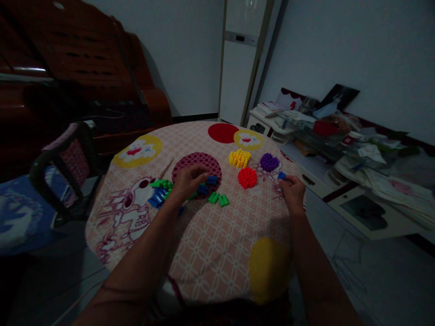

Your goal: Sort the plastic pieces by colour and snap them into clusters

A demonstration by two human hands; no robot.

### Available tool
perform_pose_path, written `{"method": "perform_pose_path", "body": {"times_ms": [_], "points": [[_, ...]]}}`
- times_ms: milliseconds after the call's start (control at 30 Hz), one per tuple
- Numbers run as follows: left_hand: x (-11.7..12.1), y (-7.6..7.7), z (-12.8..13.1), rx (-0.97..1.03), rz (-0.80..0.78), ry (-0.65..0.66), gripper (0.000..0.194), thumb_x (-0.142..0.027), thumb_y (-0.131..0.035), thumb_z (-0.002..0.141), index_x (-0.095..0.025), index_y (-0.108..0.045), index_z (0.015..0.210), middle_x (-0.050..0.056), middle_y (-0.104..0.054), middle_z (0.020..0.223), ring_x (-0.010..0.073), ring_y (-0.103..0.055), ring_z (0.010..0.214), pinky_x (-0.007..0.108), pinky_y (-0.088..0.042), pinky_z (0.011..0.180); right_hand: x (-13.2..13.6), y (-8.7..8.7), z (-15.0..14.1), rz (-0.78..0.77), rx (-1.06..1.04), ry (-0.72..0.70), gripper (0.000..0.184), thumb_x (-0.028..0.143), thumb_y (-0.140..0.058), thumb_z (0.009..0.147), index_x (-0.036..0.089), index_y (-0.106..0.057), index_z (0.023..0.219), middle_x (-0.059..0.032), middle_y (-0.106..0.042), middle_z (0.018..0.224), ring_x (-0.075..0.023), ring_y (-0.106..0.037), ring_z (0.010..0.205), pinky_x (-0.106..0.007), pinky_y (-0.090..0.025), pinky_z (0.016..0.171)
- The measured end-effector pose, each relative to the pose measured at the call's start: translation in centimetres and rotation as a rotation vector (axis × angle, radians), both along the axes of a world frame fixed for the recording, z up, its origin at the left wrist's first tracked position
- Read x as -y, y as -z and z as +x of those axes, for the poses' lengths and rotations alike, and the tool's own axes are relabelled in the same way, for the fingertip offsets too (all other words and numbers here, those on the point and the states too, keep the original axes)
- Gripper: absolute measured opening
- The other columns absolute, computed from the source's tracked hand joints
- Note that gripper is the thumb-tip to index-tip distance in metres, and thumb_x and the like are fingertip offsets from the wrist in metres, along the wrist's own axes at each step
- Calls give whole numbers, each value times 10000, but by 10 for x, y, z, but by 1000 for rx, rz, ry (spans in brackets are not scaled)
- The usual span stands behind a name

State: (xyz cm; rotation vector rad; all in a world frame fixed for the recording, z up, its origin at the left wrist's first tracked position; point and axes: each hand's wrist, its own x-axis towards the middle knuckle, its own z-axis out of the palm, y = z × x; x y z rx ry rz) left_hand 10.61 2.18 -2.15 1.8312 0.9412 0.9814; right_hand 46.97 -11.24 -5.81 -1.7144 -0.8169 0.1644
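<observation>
On the round table, my left hand (pixel 190 179) is bent over a loose group of blue and green toy blocks, its fingertips closed at a blue block (pixel 212 179). My right hand (pixel 292 189), at the table's right side, pinches another small blue block (pixel 282 175) between thumb and fingers. Several green blocks (pixel 161 183) and blue blocks (pixel 158 198) lie left of my left wrist, partly hidden by it. Two green blocks (pixel 218 198) rest to its right. Sorted by colour farther over are a yellow cluster (pixel 239 158), a red cluster (pixel 247 177) and a purple cluster (pixel 269 162).
A patterned cloth (pixel 210 253) covers the table. A dark chair (pixel 64 176) stands at the left, before a wooden sofa (pixel 102 59). Along the right wall runs a low cabinet (pixel 360 208) with cluttered bags and papers. A tall white unit (pixel 239 77) fills the corner.
</observation>
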Motion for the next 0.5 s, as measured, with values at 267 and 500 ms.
{"method": "perform_pose_path", "body": {"times_ms": [267,500], "points": [[-17,-2,-34,-218,129,-318,322,-365,-613,765,-167,-741,984,48,-763,904,206,-700,820,300,-550,768,-6,20,23,-121,77,121,395,344,-726,605,117,-790,922,-63,-759,768,-259,-694,751,-362,-524,735],[-16,-3,-33,-465,244,-291,293,-295,-560,810,-181,-766,984,70,-778,994,239,-710,902,329,-532,850,-2,24,21,6,-51,181,454,403,-731,632,110,-774,977,-69,-748,745,-216,-684,639,-306,-523,579]]}}
